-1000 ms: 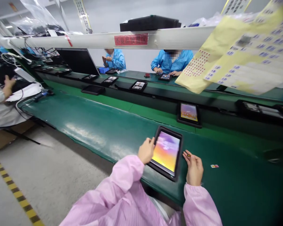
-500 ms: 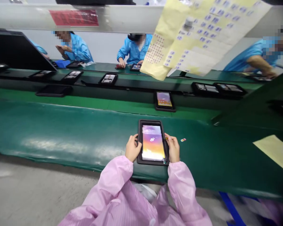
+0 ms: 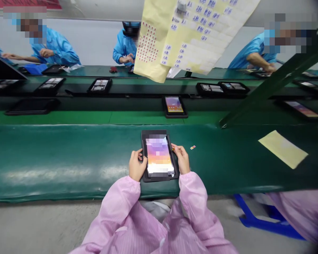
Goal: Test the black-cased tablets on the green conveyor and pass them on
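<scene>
The left hand point(image 3: 137, 165) grips the tablet point(image 3: 159, 155) lying on the worktop point(image 3: 69, 158); the right hand point(image 3: 182, 159), clear of it a second ago, now holds a pinched small piece point(image 3: 173, 149) at its right edge.

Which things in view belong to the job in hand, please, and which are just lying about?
In the job:
tablet, held by the left hand
tiny piece pinched in the right hand

Apparently just lying about:
loose yellow paper
small card, possibly related
another lit tablet, behind
</scene>
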The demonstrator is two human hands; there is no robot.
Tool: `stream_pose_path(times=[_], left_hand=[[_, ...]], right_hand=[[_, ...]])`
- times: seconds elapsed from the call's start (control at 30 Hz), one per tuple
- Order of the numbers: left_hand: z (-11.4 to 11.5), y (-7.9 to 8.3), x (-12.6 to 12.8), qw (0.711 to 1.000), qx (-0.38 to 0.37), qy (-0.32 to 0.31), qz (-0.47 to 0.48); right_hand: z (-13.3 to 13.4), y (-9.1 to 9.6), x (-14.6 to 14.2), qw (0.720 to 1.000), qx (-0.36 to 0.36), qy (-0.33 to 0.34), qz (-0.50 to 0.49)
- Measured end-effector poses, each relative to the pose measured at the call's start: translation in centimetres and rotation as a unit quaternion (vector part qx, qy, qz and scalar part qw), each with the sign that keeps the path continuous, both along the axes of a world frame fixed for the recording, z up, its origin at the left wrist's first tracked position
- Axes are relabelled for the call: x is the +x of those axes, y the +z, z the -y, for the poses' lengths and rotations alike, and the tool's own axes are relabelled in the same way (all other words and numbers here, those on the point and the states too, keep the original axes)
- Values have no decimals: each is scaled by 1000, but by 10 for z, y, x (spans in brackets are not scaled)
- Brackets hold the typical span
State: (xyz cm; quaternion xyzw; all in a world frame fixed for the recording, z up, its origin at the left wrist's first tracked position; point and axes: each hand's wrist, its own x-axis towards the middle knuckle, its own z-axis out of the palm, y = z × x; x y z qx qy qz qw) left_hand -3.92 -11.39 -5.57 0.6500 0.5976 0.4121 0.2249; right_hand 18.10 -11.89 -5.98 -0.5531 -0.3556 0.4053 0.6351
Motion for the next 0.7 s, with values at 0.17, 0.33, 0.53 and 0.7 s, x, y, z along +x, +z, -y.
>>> stream_pose_path(times=[0.17, 0.33, 0.53, 0.7], left_hand=[[-3, 7, 1, 1000, 17, 12, -17], [-57, 35, 9, 980, 67, -4, -187], [-104, 49, 29, 944, 43, -91, -315], [-113, 50, 35, 989, -38, -67, -127]], right_hand=[[0, 1, -1, 1000, 0, -8, 2], [-2, 1, -4, 999, -4, -39, 9], [-3, 4, -12, 997, -3, -73, 30], [-4, 5, -15, 996, 10, -87, 21]])
